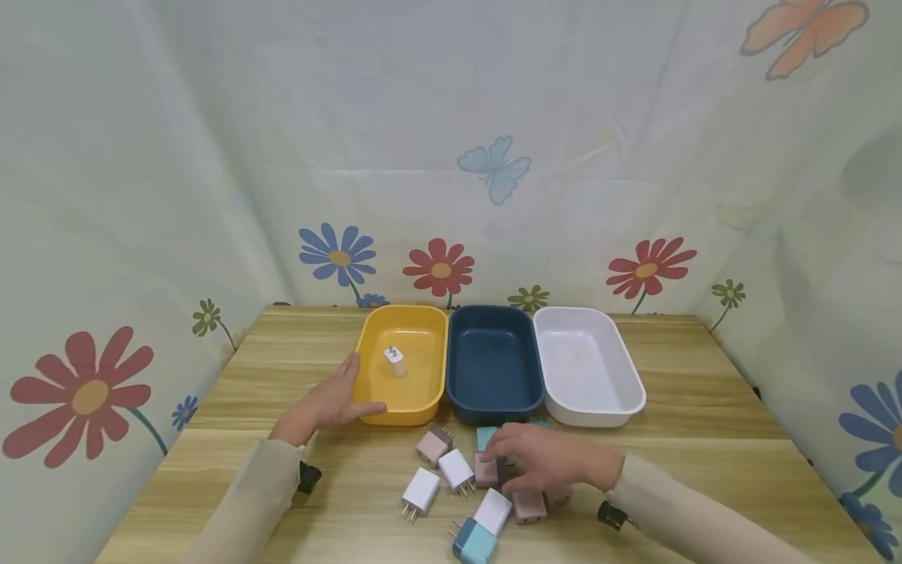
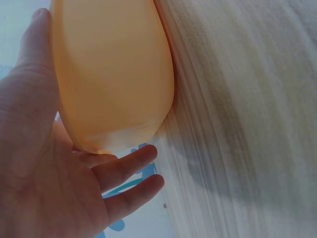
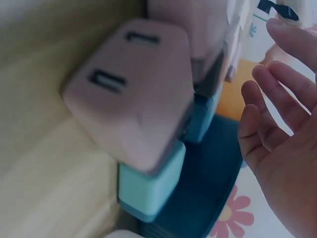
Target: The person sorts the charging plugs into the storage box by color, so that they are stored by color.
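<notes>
My left hand rests at the near-left corner of the yellow tray, thumb along its front and fingers by its left side. The left wrist view shows this hand with loose fingers beside the tray's wall. One white charger plug lies in that tray. Over the pile of plugs hovers my right hand, fingers slightly bent. Beneath and around it are pink plugs and a teal plug. In the right wrist view, the hand holds nothing beside a pink two-port plug.
A dark blue tray and a white tray stand right of the yellow one, along the table's back. Nearer me lie white plugs, a two-tone teal plug and a pink-brown plug. A flowered cloth hangs behind the table.
</notes>
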A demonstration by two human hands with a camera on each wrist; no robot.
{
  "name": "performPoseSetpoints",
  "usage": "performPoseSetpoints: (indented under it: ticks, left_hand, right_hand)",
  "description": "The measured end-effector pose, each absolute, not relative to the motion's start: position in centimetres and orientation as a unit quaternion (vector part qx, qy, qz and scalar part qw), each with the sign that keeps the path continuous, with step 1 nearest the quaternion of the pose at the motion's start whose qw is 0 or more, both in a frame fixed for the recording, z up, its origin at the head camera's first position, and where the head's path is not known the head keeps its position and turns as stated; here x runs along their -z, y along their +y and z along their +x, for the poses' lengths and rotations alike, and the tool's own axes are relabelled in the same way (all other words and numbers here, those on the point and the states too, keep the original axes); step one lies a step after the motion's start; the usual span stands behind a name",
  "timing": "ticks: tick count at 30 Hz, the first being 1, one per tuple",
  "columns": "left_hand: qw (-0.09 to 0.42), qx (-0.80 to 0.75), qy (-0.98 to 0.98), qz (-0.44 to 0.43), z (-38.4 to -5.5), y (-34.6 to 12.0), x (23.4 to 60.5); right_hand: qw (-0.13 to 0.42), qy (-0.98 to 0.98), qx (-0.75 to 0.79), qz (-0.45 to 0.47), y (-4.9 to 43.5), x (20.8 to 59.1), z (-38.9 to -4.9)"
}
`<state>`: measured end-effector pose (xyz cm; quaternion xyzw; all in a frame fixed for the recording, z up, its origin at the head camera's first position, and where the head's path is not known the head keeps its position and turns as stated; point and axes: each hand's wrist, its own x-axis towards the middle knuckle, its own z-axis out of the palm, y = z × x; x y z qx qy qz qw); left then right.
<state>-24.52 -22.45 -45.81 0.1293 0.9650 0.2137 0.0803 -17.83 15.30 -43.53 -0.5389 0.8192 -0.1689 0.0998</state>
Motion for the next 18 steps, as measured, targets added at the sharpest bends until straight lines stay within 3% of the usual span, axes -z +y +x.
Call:
performPoseSetpoints:
  ticks: [6, 18]
  left_hand:
    - [0.079, -0.211, 0.966, 0.128, -24.6, -22.5, 45.9]
    - [0.089, -0.215, 0.965, 0.118, -24.6, -22.4, 45.8]
  right_hand:
    - [0.121, 0.803, 0.173, -0.558, 15.0, 44.5, -17.3]
    - [0.103, 0.793, 0.155, -0.58, 14.6, 45.3, -17.0]
